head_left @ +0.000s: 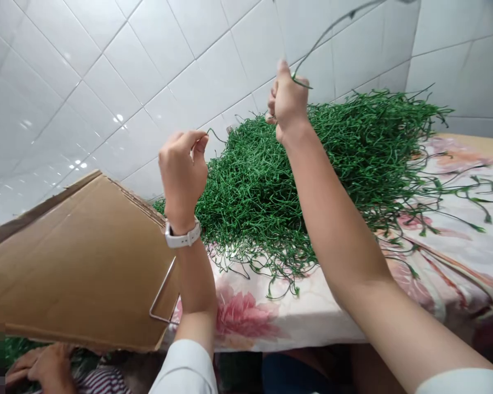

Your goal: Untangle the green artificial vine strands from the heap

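Observation:
A big heap of thin green stems (254, 186), many with small leafy ends, lies on a flower-printed tablecloth (320, 323). My left hand (181, 172), with a white watch (183, 236) on the wrist, is raised at the heap's left side. Its thumb and forefinger pinch the tip of a thin green strand (217, 137). Higher up and to the right, my right hand (291, 101) is closed in a fist above the heap. A long green stem (322, 37) comes out of it and arcs toward the upper right. Whether both strands are one piece, I cannot tell.
To the left stands a brown cardboard panel (82, 262) with a bent metal wire (154, 306) at its edge. Another person's hands (45, 364) show below it. White tiled wall (213, 60) rises behind the heap. Loose stems (468, 191) spread out at the right.

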The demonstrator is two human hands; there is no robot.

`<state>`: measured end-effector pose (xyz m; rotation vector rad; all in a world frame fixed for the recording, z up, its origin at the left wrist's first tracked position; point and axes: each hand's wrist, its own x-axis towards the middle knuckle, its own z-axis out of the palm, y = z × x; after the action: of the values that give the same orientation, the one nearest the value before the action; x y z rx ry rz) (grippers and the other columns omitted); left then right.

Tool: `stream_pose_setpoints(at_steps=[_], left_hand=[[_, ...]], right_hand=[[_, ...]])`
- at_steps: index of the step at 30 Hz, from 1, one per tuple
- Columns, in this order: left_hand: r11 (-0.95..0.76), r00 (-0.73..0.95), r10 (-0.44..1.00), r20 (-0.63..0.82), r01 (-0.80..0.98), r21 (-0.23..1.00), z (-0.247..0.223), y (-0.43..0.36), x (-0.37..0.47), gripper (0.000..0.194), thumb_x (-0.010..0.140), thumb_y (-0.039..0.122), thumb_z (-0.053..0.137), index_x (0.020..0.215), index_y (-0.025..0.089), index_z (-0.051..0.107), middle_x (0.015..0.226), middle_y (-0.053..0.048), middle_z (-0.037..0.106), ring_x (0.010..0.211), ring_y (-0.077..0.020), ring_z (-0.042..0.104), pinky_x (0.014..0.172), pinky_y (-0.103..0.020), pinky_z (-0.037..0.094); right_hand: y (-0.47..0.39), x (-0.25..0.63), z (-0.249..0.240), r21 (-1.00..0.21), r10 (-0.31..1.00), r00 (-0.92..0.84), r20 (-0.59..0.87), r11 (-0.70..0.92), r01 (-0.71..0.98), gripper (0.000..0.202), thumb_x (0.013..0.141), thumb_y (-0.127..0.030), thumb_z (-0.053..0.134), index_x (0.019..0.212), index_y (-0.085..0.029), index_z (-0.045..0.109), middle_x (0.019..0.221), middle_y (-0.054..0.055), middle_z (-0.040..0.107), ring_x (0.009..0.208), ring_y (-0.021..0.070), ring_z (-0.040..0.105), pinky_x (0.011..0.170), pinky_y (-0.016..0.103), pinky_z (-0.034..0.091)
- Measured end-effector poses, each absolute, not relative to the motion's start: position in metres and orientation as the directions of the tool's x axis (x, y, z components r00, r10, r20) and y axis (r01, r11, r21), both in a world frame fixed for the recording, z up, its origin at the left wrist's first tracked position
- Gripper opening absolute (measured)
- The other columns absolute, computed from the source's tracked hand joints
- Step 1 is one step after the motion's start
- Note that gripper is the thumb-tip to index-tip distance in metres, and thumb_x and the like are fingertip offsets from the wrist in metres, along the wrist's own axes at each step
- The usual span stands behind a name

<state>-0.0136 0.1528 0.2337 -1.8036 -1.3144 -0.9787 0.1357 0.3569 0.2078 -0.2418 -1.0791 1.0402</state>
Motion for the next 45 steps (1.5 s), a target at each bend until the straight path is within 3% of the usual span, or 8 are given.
stream_pose_setpoints(at_steps=[3,6,12,18,30,35,38,45], left_hand=[[-0.081,0.065,0.522,0.851,0.996,-0.026,0.220,0.189,-0.033,0.031,0.098,0.018,0.053,0.121,0.017,0.074,0.120,-0.021,0.067,0.111,-0.0340,0.062,0.094,-0.052,0.049],[-0.161,0.093,0.512,0.854,0.987,-0.011,0.214,0.199,-0.034,0.042,0.098,0.029,0.057,0.139,0.024,0.063,0.149,-0.021,0.054,0.138,-0.0385,0.050,0.109,-0.057,0.044],[-0.620,0.317,0.663,0.678,0.740,0.260,0.222,0.174,-0.006,0.054,0.107,0.056,0.037,0.094,0.020,0.074,0.085,-0.009,0.075,0.080,-0.0162,0.070,0.076,-0.031,0.057],[-0.705,0.470,0.596,0.651,0.695,0.144,0.221,0.162,0.012,0.039,0.097,0.049,0.065,0.071,0.021,0.058,0.064,0.001,0.060,0.059,-0.0099,0.054,0.056,-0.027,0.046],[-0.299,0.598,0.527,0.604,0.795,-0.527,0.224,0.133,0.038,0.032,0.095,0.013,0.053,0.064,0.020,0.055,0.052,0.002,0.049,0.058,-0.0141,0.052,0.071,-0.033,0.043],[-0.538,0.726,0.410,0.552,0.681,-0.496,0.228,0.107,0.046,0.031,0.094,0.009,0.052,0.066,0.021,0.052,0.053,0.004,0.046,0.052,-0.0116,0.042,0.065,-0.031,0.043],[-0.565,0.634,0.197,0.748,0.696,-0.442,0.234,0.088,0.046,0.023,0.092,0.010,0.063,0.074,0.022,0.057,0.058,0.004,0.049,0.055,-0.0108,0.044,0.064,-0.031,0.042],[-0.277,0.316,0.441,0.840,0.938,-0.208,0.238,0.146,-0.007,0.022,0.097,0.021,0.056,0.081,0.021,0.070,0.068,-0.002,0.067,0.062,-0.0140,0.056,0.063,-0.032,0.044]], right_hand=[[0.313,0.128,0.229,-0.599,0.805,0.148,0.575,0.537,-0.594,0.068,0.090,-0.077,0.053,0.056,-0.026,0.023,0.055,-0.003,0.022,0.048,0.0125,0.020,0.048,0.032,0.015],[0.280,0.129,0.242,-0.539,0.729,0.160,0.666,0.618,-0.572,0.069,0.096,-0.066,0.055,0.051,-0.026,0.023,0.052,-0.004,0.020,0.047,0.0109,0.020,0.049,0.033,0.015],[0.249,0.139,0.253,-0.487,0.655,0.173,0.735,0.689,-0.537,0.069,0.105,-0.038,0.054,0.046,-0.022,0.022,0.046,-0.006,0.018,0.044,0.0059,0.019,0.047,0.031,0.015],[0.240,0.144,0.259,-0.505,0.667,0.204,0.717,0.698,-0.507,0.066,0.108,-0.022,0.044,0.046,-0.020,0.021,0.044,-0.006,0.016,0.042,0.0050,0.017,0.042,0.027,0.013],[0.298,0.113,0.231,-0.563,0.590,0.380,0.712,0.804,-0.193,0.059,0.108,-0.029,0.046,0.057,-0.024,0.016,0.055,-0.007,0.015,0.056,0.0104,0.015,0.058,0.033,0.018],[0.330,0.113,0.203,-0.696,0.612,0.413,0.674,0.714,0.079,0.054,0.109,-0.054,0.030,0.063,-0.026,0.031,0.061,-0.001,0.040,0.062,0.0157,0.045,0.067,0.031,0.038],[0.365,0.127,0.187,-0.813,0.719,0.436,0.541,0.580,0.051,0.059,0.106,-0.065,0.021,0.063,-0.025,0.033,0.061,0.001,0.043,0.066,0.0184,0.055,0.072,0.034,0.044],[0.359,0.140,0.207,-0.748,0.857,0.264,0.443,0.516,-0.417,0.062,0.097,-0.075,0.038,0.062,-0.027,0.022,0.054,-0.005,0.024,0.053,0.0117,0.024,0.051,0.029,0.027]])
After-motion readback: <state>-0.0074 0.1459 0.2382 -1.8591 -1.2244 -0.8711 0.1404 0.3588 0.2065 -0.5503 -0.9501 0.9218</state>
